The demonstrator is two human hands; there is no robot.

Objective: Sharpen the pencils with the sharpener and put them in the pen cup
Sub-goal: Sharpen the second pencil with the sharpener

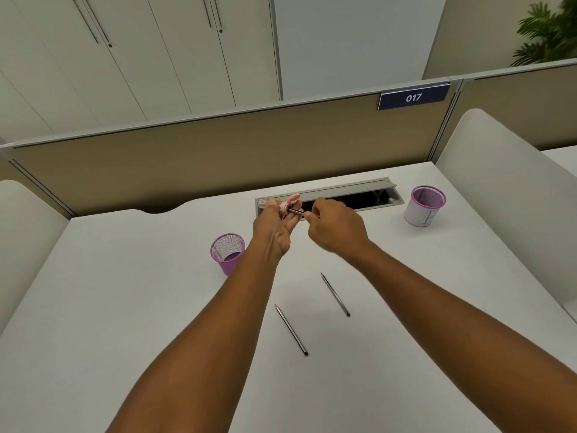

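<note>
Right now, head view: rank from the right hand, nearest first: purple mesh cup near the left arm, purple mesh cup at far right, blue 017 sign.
1. Purple mesh cup near the left arm, left of the right hand.
2. Purple mesh cup at far right, on the desk.
3. Blue 017 sign, up on the partition.

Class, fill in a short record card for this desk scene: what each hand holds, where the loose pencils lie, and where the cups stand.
left hand: left hand grips the pink sharpener
right hand: right hand pinches a pencil, tip in the sharpener
loose pencils: near pencil and far pencil lie flat on the desk, apart
cups: purple mesh cup left of the hands; second cup far right
</note>
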